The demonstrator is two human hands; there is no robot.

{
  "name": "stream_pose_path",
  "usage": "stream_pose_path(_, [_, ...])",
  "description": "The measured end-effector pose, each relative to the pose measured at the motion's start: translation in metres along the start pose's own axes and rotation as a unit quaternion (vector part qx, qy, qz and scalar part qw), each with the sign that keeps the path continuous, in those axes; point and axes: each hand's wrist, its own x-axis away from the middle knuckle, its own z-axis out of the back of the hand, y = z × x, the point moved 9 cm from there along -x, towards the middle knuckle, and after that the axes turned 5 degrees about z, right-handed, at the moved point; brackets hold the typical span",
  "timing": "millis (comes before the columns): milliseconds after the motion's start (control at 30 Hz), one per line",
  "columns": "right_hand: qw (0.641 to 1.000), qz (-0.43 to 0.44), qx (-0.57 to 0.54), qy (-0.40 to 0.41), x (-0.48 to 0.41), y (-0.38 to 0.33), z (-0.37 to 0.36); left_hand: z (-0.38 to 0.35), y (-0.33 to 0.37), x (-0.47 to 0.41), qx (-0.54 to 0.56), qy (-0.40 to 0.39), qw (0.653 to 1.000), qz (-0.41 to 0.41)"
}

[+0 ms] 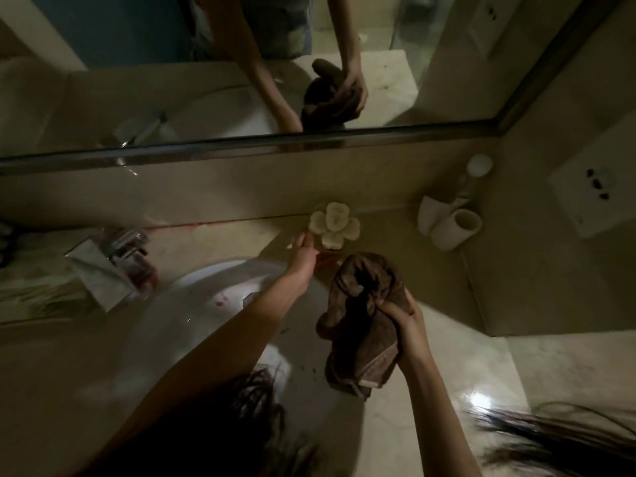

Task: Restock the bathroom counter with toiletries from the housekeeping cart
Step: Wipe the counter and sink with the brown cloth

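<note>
My left hand and right hand are bare, and both forearms run bare to the frame's lower edge. Long dark hair shows in loose strands at 6 and 4 o'clock. At 12 o'clock the mirror reflects my pale, grey-blue blotched garment.
</note>
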Motion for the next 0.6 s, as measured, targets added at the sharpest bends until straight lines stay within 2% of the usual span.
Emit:
stream_pose_path(300, [1.0,-0.01,0.024,-0.013,-0.003,0.003,-0.003,0.001,-0.016,-0.024,-0.065,0.013,0.998,0.006])
stream_pose_path(600, [0.999,-0.013,0.014,-0.032,0.006,0.0,-0.02,0.005,-0.014,-0.011,-0.012,0.008,1.0,0.01])
